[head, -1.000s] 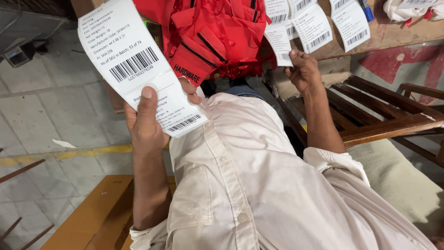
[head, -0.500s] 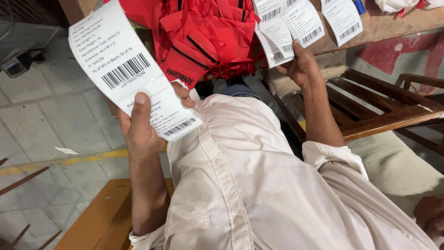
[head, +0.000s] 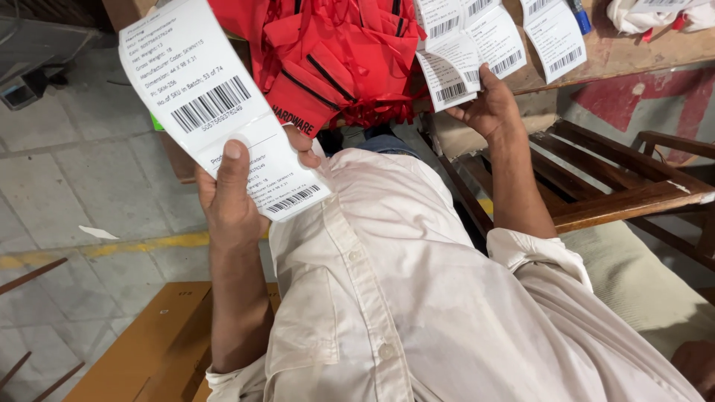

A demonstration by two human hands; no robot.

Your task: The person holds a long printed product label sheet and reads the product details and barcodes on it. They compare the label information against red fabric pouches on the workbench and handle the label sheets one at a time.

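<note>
— White paper, printed in black: what is that strip up at the left?

— A long label strip [head: 216, 112] with barcodes on it. The left hand [head: 234, 197] has it pinched, thumb pressed flat on the front, fingers curled behind, so the grip is closed on the paper. The strip stands up and leans to the left, above the cream shirt [head: 417, 298] of the person wearing the camera.

— And the other hand?

— The right hand [head: 491, 108] is raised further right, closed on a second bunch of labels [head: 465, 56], thumb across their lower edge. These hang down over the edge of a wooden table [head: 640, 52].

— What lies between the two hands?

— A heap of red fabric items [head: 335, 59] with black zips and trim, resting on the same table and drooping over its front edge. The left strip's lower corner sits just beside the heap; the right bunch touches or overlaps its right side, I cannot tell which.

— Anything further out?

— More loose labels [head: 555, 37] lie on the tabletop to the right of the held bunch. At the far right there is a dark wooden slatted chair [head: 625, 186], its arm near the right forearm. Below the left arm sits a tan wooden bench [head: 141, 350]. The floor [head: 82, 179] is grey paving with a yellow painted line across it.
</note>
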